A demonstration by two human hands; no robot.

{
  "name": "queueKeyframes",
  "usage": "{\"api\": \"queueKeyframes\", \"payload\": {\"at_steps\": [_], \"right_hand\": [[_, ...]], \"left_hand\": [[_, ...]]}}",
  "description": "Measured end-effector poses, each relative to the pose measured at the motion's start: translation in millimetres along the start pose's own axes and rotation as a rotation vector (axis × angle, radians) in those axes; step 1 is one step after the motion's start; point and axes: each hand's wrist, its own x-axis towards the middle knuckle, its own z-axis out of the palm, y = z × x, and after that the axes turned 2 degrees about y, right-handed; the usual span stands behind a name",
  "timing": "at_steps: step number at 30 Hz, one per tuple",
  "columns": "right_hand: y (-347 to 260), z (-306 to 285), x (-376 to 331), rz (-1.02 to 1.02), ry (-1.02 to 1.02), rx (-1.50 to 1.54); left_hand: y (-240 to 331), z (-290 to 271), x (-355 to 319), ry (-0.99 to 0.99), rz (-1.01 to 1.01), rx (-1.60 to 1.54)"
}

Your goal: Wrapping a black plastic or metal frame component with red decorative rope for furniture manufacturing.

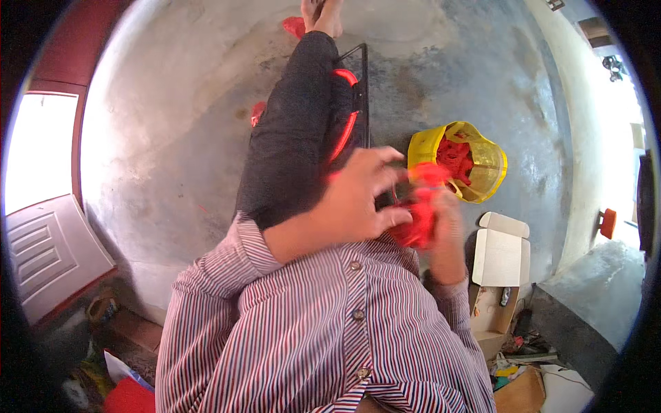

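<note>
Bright red bundle (416, 228), blurred, perhaps netting, in right hand (447, 219)

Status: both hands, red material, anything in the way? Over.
Right hand gripping red material, motion-blurred. Left hand open beside it, contact unclear. Yellow bin beyond right hand, not blocking.

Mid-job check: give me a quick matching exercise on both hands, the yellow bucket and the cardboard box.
1. Right hand
2. Left hand
3. Yellow bucket
4. Cardboard box

A. Has red material inside
B. Fingers spread, left of the red bundle
C. Flaps open, pale inner face showing
D. Gripping the red bundle

Pairs: 1-D, 2-B, 3-A, 4-C
</note>
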Motion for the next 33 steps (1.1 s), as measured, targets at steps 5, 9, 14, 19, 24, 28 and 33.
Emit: {"api": "queueKeyframes", "payload": {"at_steps": [5,9,14,19,24,28,33], "right_hand": [[-2.2,35.9,31.8,-0.118,-0.403,-0.537],[-28.5,46.4,78.8,0.006,-0.342,0.051],[-40.2,41.3,103.5,0.314,-0.49,-0.007],[-50.3,22.6,104.6,0.102,-0.436,-0.321],[-26.6,28.2,113.2,-0.268,-0.453,-0.629],[13.7,46.1,115.6,-0.589,-0.456,-1.161],[2.6,36.9,109.1,-0.394,-0.264,-0.903]], "left_hand": [[-6.3,-20.7,13.2,0.068,-0.553,-0.955],[-32.8,-39.9,25.0,0.087,-0.602,-0.92],[-47.4,-54.5,31.2,0.233,-0.579,-1.057],[-58.7,-76.2,35.2,0.302,-0.383,-0.708],[-69.4,-71.0,31.4,-0.296,0.039,0.584],[-78.4,-30.1,16.6,-0.327,-0.018,0.496],[-94.9,-13.0,15.0,0.079,-0.094,0.349]]}}
